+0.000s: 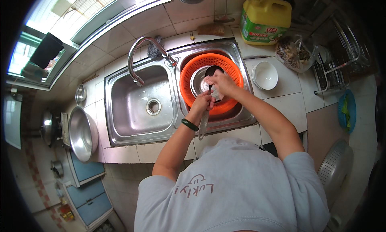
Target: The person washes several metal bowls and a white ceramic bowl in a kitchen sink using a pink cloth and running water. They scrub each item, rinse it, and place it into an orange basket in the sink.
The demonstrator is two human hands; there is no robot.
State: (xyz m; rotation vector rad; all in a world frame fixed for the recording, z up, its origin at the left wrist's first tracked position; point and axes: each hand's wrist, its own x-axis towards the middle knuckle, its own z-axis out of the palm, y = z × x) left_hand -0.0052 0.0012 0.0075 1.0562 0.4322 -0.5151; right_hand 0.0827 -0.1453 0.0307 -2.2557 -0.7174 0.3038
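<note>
Over the right sink basin, my left hand (203, 102) is closed round the handle of a ladle (203, 125). The handle's pale grey end sticks out below my fist toward the counter's front edge, and its dark head points away from me. My right hand (220, 84) is closed at the ladle's neck, just below the head; whether a cloth is in those fingers is hidden. Beneath both hands, an orange plastic colander (189, 68) sits in the basin. Inside it lies a round metal bowl (197, 81), partly covered by my hands.
Left of the colander is a second steel basin (132, 105) under a curved faucet (132, 57). White bowls (266, 75), a yellow jug (265, 20) and a plastic bag (295, 53) stand to the right, beside a metal rack (333, 71). A large metal basin (83, 133) leans at left.
</note>
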